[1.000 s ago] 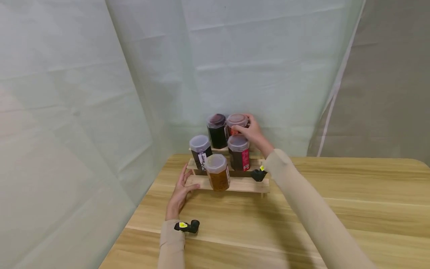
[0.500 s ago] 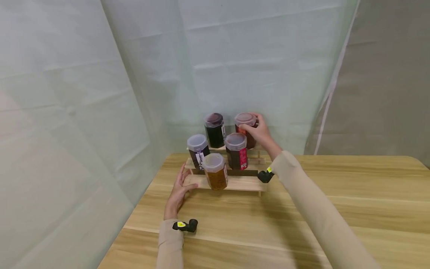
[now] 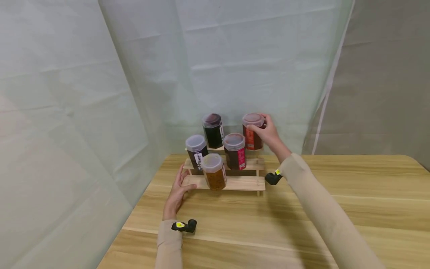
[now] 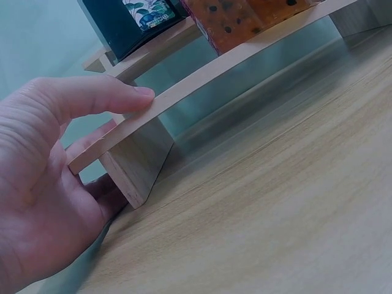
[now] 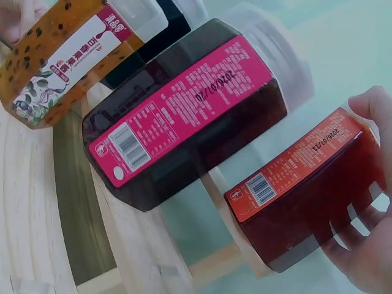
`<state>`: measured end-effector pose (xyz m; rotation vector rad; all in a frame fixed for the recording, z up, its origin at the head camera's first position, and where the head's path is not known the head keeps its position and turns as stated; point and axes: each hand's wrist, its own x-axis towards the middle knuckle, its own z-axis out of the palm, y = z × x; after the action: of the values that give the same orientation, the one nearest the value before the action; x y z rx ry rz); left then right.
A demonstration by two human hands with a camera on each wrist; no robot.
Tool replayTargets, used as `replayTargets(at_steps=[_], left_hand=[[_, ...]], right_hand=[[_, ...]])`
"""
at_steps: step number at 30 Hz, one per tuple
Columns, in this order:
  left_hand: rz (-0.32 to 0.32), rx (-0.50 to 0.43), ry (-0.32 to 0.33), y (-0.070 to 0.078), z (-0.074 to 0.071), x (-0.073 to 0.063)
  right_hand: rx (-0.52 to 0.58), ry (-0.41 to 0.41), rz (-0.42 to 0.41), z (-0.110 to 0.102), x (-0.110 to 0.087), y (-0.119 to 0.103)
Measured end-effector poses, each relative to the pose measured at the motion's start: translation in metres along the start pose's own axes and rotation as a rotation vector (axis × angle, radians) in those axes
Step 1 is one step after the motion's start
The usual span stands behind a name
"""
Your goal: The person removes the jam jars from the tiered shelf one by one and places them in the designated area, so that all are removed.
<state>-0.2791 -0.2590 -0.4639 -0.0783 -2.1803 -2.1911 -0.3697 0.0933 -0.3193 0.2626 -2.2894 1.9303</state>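
A three-step wooden rack [image 3: 246, 182] stands on the table. My left hand [image 3: 174, 197] grips the left end of its lowest step, thumb [image 4: 107, 98] on top and fingers around the end. My right hand [image 3: 273, 137] holds a dark red jar with an orange-red label [image 5: 294, 196] by its upper part, at the right end of the top step; its base is at the board. A black jar [image 3: 213, 135] sits at that step's left. The middle step bears a purple-labelled jar [image 3: 196, 152] and a pink-labelled jar [image 5: 190, 116]. An amber jar with dark seeds [image 3: 215, 177] is on the lowest step.
The wood-grained table [image 3: 356, 201] extends to the right and toward me. Pale cloth sheets [image 3: 255, 67] hang behind the rack and at the left. Each sleeve carries a small black wrist camera [image 3: 184, 226].
My right hand has moved the red-labelled jar rightward along the top step, away from the black jar, leaving a wide gap between them. My left hand stays at the rack's end.
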Motion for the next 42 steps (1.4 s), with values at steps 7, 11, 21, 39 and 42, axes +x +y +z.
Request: replayTargets(at_steps=[7,11,21,39,42], left_hand=[[0.002,0.014,-0.002,0.000,0.000,0.002],[-0.010,0.021,0.000,0.000,0.001,0.000],[0.008,0.042,0.021,-0.001,-0.003,0.003],[0.006,0.059,0.019,0.002,-0.008,0.000],[0.001,0.060,0.022,0.001,-0.007,0.000]], right_hand=[[0.037,0.024,0.018,-0.015,-0.007,0.002],[0.110,0.052,0.066,-0.029,-0.014,0.007],[0.120,0.200,0.175,-0.070,-0.024,0.024],[-0.002,0.295,0.212,-0.114,-0.047,0.078],[-0.003,0.297,0.208,-0.116,-0.049,0.087]])
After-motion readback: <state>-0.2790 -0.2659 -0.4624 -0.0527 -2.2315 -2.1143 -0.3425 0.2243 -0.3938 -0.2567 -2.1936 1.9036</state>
